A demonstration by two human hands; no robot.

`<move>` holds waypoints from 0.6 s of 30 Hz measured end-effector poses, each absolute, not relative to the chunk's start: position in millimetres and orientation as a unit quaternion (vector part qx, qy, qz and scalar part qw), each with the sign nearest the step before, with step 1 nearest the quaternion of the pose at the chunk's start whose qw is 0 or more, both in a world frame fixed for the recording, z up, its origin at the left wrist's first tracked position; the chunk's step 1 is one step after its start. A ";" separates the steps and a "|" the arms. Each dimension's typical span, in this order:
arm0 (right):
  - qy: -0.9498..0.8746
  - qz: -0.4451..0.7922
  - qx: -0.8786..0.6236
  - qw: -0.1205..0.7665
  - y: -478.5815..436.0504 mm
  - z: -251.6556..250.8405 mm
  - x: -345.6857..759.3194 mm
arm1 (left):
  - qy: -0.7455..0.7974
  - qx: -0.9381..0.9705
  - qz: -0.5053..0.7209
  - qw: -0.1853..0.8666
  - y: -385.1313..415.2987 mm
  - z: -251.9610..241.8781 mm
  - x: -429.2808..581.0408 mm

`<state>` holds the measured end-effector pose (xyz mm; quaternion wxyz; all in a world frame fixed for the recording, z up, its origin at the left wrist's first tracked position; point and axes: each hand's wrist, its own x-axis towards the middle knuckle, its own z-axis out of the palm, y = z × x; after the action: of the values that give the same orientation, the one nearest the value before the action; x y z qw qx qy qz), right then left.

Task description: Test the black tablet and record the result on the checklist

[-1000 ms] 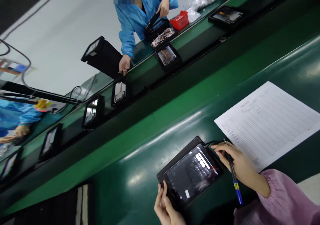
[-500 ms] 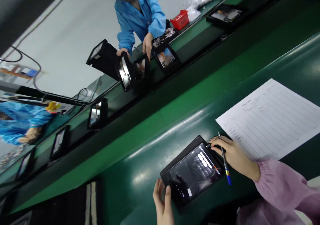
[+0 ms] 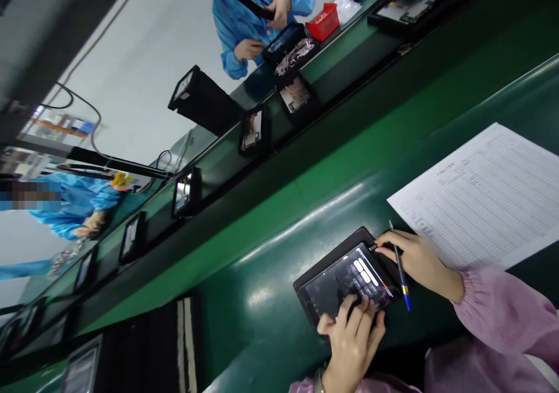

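Since half a second ago the left hand (image 3: 353,339) has come off the near edge of the tablet (image 3: 347,276) and now lies flat over its lower corner, fingers (image 3: 356,314) spread loosely across the glass. Nothing is gripped there; the palm seems to press the tablet down, which would keep it from sliding on the slick green worktop (image 3: 279,276).

At the opposite, far corner, the right hand (image 3: 417,260) pinches a small dark plug (image 3: 379,246) where a cable appears to meet the tablet's edge, thumb and forefinger closed narrowly on it. A pen (image 3: 399,268) is tucked between the other fingers of that hand, blue end pointing toward the person; parked that way it leaves the fingertips free for the plug while staying ready for writing.

Just beyond the right hand lies a printed form (image 3: 480,195), its near corner close to the wrist. The tablet sits face up with its screen lit, showing pale buttons near the top.

Across the line, a co-worker in a blue coat (image 3: 257,9) holds a dark unit in both hands beside a red tray (image 3: 323,21). More tablets (image 3: 253,131) rest at intervals on the far worktop. Another blue sleeve (image 3: 74,201) shows at the left.
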<state>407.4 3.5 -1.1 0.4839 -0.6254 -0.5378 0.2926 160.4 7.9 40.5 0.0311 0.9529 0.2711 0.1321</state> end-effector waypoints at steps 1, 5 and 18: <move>-0.538 0.293 -0.623 0.486 3.4 -0.9 407.5 | 0.266 0.954 0.134 0.022 8.7 39.7 161.9; -0.540 0.298 -0.620 0.485 2.2 -0.4 407.0 | 0.223 0.963 0.149 -0.016 14.6 37.2 171.9; -0.492 0.303 -0.625 0.525 0.6 3.1 392.4 | 0.736 0.626 0.199 0.164 39.5 16.4 75.6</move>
<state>392.4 0.6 3.1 0.5249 -0.6253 -0.4918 0.3028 75.6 39.5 16.4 0.1644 0.6264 0.7356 0.1986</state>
